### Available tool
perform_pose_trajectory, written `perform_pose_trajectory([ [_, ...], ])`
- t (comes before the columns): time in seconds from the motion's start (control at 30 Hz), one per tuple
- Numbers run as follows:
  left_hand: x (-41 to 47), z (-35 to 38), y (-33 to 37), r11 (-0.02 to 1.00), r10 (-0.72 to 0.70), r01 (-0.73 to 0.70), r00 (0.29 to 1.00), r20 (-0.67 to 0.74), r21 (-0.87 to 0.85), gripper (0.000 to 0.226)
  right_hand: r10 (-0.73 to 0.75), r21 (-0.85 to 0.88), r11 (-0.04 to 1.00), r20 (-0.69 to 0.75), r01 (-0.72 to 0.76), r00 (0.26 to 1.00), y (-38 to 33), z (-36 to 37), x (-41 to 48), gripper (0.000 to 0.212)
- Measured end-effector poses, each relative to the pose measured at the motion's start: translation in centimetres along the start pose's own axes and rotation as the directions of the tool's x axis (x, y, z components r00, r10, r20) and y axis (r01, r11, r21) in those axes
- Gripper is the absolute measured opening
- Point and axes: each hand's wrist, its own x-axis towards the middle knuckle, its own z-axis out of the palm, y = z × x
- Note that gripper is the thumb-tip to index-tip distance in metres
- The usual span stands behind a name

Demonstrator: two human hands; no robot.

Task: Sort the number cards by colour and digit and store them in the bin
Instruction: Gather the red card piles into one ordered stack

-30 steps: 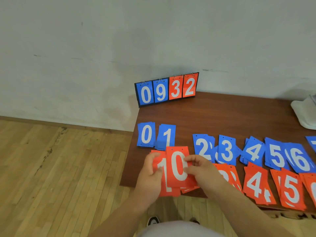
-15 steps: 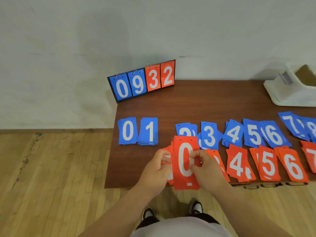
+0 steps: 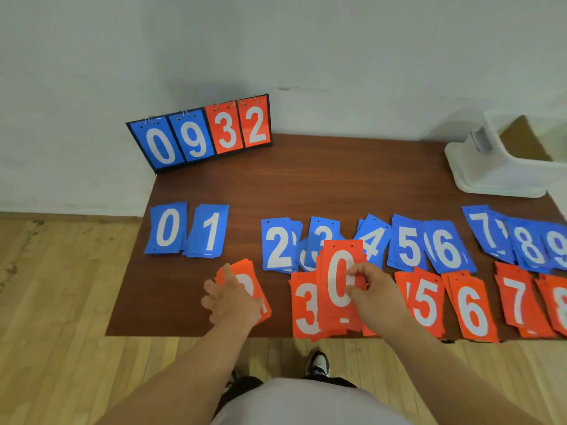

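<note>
Blue card piles run in a row on the brown table [image 3: 337, 185], from blue 0 [image 3: 167, 228] and blue 1 [image 3: 210, 230] to blue 9 [image 3: 557, 250]. Below them lie red piles: 3 [image 3: 303, 305], 5 [image 3: 425, 302], 6 [image 3: 471, 306], 7 [image 3: 518, 302], 8 [image 3: 560, 305]. My right hand [image 3: 374, 292] pinches a stack of red cards with a 0 on top [image 3: 337, 283], held over the red 3 and blue 3. My left hand [image 3: 228, 299] holds a small red pile [image 3: 250, 282] low at the table's front left; its digit is mostly hidden.
A flip scoreboard [image 3: 199, 133] reading 0 9 3 2 leans on the wall at the back left. The white bin [image 3: 491, 173] stands at the back right corner. Bare table lies between scoreboard and cards. Wooden floor and my shoes [image 3: 319, 361] are below the front edge.
My hands have separated: the right kept the red 0 stack and moved right over the 3 piles. The left carried the other red cards down to the front left.
</note>
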Motion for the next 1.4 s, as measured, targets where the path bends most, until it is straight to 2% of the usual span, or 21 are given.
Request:
perform_pose_trajectory([
  [0.1,-0.3,0.4,-0.1,0.994,-0.063,0.063,0.998,0.002,-0.091,0.113,-0.001,0.006,1.0,0.027,0.001,1.0,1.2,-1.3,1.1,0.024],
  [0.2,-1.1,1.1,-0.7,0.982,-0.039,0.04,0.999,0.008,-0.183,0.106,0.009,0.028,1.0,0.081,-0.012,0.997,2.0,-2.3,1.7,0.024],
  [0.33,-2.1,2.2,-1.5,0.961,-0.028,0.021,0.999,-0.021,-0.275,0.086,-0.005,0.053,0.999,0.131,-0.002,0.991,2.5,-3.2,2.1,0.024],
  [0.57,-3.5,1.7,-1.9,0.889,0.008,0.005,1.0,0.026,-0.458,0.055,0.0,0.079,0.997,0.171,-0.013,0.985,1.9,-2.8,1.6,0.023],
  [0.67,-4.7,-0.2,-1.7,0.856,0.055,-0.023,0.997,0.048,-0.516,0.049,-0.015,0.066,0.998,0.173,0.003,0.985,0.8,-2.1,1.0,0.025],
  [0.77,-6.8,-2.9,-1.3,0.835,0.183,-0.086,0.975,0.127,-0.544,0.05,-0.036,0.046,0.999,0.175,0.028,0.984,-0.5,-1.7,0.4,0.026],
  [0.83,-7.9,-4.6,-1.1,0.825,0.285,-0.152,0.944,0.168,-0.543,0.048,0.008,0.17,0.985,0.2,-0.043,0.98,-1.6,-1.4,0.1,0.026],
  [0.87,-8.3,-5.4,-0.9,0.818,0.317,-0.176,0.932,0.174,-0.548,0.045,0.06,0.334,0.932,0.24,-0.14,0.969,-2.4,-1.1,0.0,0.025],
  [0.93,-8.6,-6.9,-0.6,0.797,0.362,-0.207,0.915,0.175,-0.567,0.042,0.096,0.658,0.655,0.415,-0.372,0.905,-4.3,-0.6,-0.5,0.026],
  [0.97,-8.7,-7.4,-0.4,0.789,0.385,-0.22,0.905,0.182,-0.573,0.042,0.059,0.736,0.518,0.478,-0.436,0.877,-5.2,-0.6,-0.7,0.028],
  [1.0,-8.8,-8.0,-0.1,0.777,0.409,-0.231,0.892,0.191,-0.585,0.042,0.007,0.777,0.432,0.506,-0.459,0.863,-5.8,-0.7,-0.8,0.03],
  [1.03,-8.8,-8.5,0.1,0.756,0.43,-0.231,0.881,0.198,-0.612,0.041,-0.045,0.798,0.395,0.512,-0.455,0.858,-6.4,-0.6,-0.9,0.032],
  [1.07,-8.9,-9.1,0.3,0.725,0.448,-0.224,0.872,0.199,-0.651,0.038,-0.071,0.805,0.405,0.5,-0.433,0.863,-6.7,-0.2,-0.9,0.032],
  [1.1,-9.0,-9.6,0.5,0.689,0.467,-0.221,0.863,0.191,-0.69,0.037,-0.07,0.791,0.473,0.474,-0.389,0.878,-7.0,0.3,-1.0,0.031],
  [1.17,-9.1,-10.4,0.7,0.63,0.514,-0.262,0.846,0.139,-0.731,0.037,-0.021,0.648,0.727,0.35,-0.226,0.937,-6.9,1.8,-1.2,0.028],
  [1.2,-9.2,-10.8,0.8,0.613,0.535,-0.29,0.837,0.116,-0.735,0.037,-0.02,0.551,0.821,0.289,-0.149,0.957,-6.7,2.5,-1.3,0.027],
  [1.23,-9.3,-11.1,0.9,0.604,0.553,-0.314,0.827,0.102,-0.733,0.035,-0.028,0.498,0.86,0.27,-0.114,0.962,-6.6,3.2,-1.5,0.026],
  [1.33,-9.3,-11.4,1.2,0.605,0.609,-0.343,0.781,0.14,-0.719,0.028,-0.045,0.543,0.825,0.339,-0.156,0.94,-6.5,4.5,-2.3,0.023],
  [1.4,-9.1,-11.2,1.4,0.616,0.637,-0.342,0.746,0.194,-0.709,0.03,-0.05,0.535,0.832,0.334,-0.146,0.941,-6.6,4.7,-2.6,0.021],
])
